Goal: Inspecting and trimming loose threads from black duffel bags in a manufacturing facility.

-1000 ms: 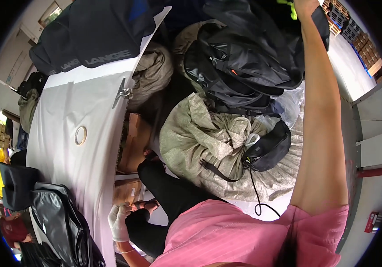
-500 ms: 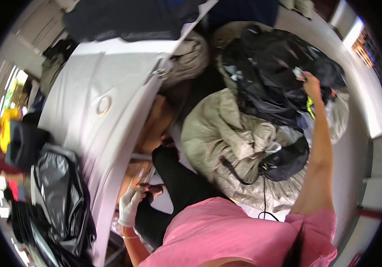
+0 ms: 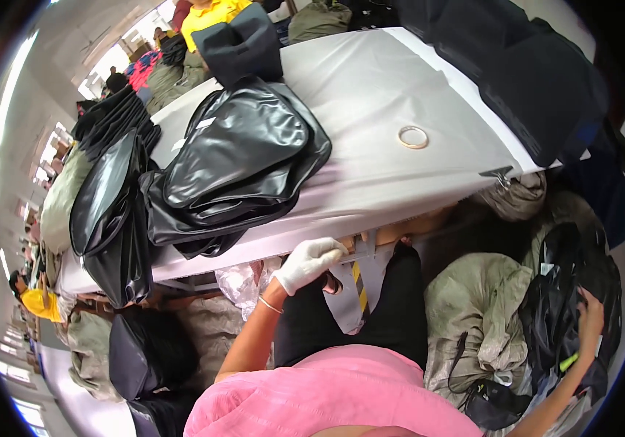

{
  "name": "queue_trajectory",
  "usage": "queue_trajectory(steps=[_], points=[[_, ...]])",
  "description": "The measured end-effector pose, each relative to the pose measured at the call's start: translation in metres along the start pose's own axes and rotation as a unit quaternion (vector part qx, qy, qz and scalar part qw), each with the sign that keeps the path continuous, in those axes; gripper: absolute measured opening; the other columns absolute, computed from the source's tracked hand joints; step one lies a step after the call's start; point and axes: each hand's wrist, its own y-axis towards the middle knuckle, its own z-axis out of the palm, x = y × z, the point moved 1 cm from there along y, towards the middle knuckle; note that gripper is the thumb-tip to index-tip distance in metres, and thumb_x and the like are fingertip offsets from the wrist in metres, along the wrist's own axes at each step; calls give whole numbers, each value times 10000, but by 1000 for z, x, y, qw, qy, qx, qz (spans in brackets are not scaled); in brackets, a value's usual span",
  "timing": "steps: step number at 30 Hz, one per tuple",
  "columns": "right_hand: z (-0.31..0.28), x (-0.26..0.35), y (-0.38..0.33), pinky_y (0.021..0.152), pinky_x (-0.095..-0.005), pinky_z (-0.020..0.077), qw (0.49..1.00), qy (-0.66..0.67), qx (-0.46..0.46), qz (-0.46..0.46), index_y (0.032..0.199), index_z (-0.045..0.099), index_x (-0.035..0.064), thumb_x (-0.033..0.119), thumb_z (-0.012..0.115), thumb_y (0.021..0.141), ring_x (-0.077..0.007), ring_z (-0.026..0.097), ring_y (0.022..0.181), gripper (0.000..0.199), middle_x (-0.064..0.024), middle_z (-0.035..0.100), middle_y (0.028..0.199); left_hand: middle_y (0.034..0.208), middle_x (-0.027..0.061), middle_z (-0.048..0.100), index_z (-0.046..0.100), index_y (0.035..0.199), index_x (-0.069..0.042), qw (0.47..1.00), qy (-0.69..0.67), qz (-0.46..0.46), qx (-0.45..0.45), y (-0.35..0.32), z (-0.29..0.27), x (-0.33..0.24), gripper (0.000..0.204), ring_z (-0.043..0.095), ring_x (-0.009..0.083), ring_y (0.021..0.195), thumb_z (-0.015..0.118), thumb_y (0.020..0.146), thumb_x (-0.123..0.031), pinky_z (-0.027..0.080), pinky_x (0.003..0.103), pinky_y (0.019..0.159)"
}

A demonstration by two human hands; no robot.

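Observation:
My left hand (image 3: pixel 306 265), in a white glove, is at the near edge of the white-covered table (image 3: pixel 370 87). Its fingers and thumb are drawn together; whatever they may hold is too small to make out. Out to the right, my bare right hand (image 3: pixel 591 309) reaches over a heap of black bags (image 3: pixel 553 280), its fingers stretched out against the dark material. On the table, left of centre, lies a stack of glossy black bags (image 3: pixel 243 149). Farther right on the cover rests a roll of tape (image 3: pixel 413 137).
A beige woven sack (image 3: pixel 476 306) slumps right of my legs. Dark fabric pieces (image 3: pixel 509 73) cover the table's far right, near a metal clip (image 3: pixel 498 175). Clear plastic (image 3: pixel 239 288) hangs below the table edge. Black bags (image 3: pixel 152 349) sit at lower left; people in yellow are farther off.
My view has swung left, so the table now spans the upper middle. My right hand, earlier pinching a white tag on the black bags, now has its fingers extended lower on the heap.

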Motion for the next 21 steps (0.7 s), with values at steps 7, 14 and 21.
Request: queue_trajectory(steps=[7,14,21], points=[[94,217,13,601,-229,447,882,377,245,-144,1094,684,19,11,542,879,-74,541,628,258,-2,588,700,924,7,639,664,1030,0,974,10,98,-202,-12,-73,-34,179,556,75,857,593,915,-117,449,234,800],[233,339,-47,646,-228,405,720,534,402,-186,1037,699,60,248,508,1007,-64,488,706,270,19,541,780,1107,117,649,665,1077,-45,829,319,151,-433,-30,-175,-22,236,622,233,1009,634,861,-134,466,308,902],[308,331,-86,683,-225,420,525,646,549,70,1179,618,41,387,502,1005,-79,494,720,404,30,514,758,1070,37,654,683,1042,-182,633,625,49,-454,-1,-196,23,330,586,240,1000,684,801,-407,434,430,817]])
